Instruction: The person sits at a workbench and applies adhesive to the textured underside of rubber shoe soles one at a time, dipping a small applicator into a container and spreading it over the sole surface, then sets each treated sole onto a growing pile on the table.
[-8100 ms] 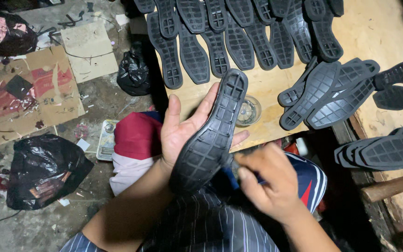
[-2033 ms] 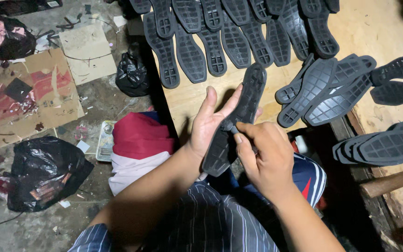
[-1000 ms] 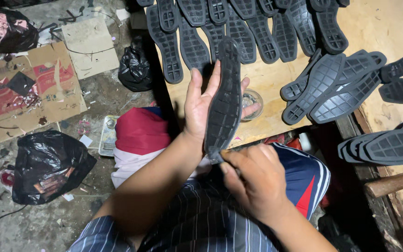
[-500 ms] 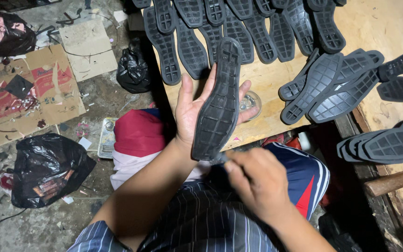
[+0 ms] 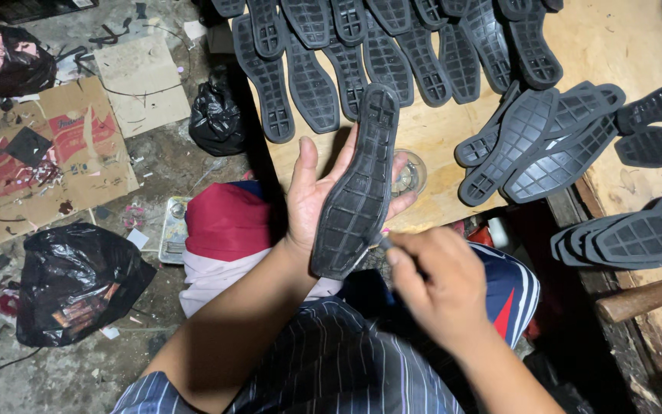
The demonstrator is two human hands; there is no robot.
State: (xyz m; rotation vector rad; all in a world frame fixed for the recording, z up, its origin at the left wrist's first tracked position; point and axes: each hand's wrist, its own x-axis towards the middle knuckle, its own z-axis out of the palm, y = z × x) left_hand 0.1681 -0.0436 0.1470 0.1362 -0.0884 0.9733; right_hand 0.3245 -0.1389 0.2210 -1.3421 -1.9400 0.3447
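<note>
One black sole [image 5: 358, 188] rests on the left hand [image 5: 312, 199], right hand [image 5: 434, 287] at its heel.

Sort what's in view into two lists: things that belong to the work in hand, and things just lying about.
In the work:
- left hand propping up a black rubber sole, tread side showing
- right hand at the sole's heel edge, pinching a small tool that is mostly hidden
- rows of matching soles on the wooden board

Lying about:
- black plastic bag
- flattened cardboard
- wooden handle
</note>
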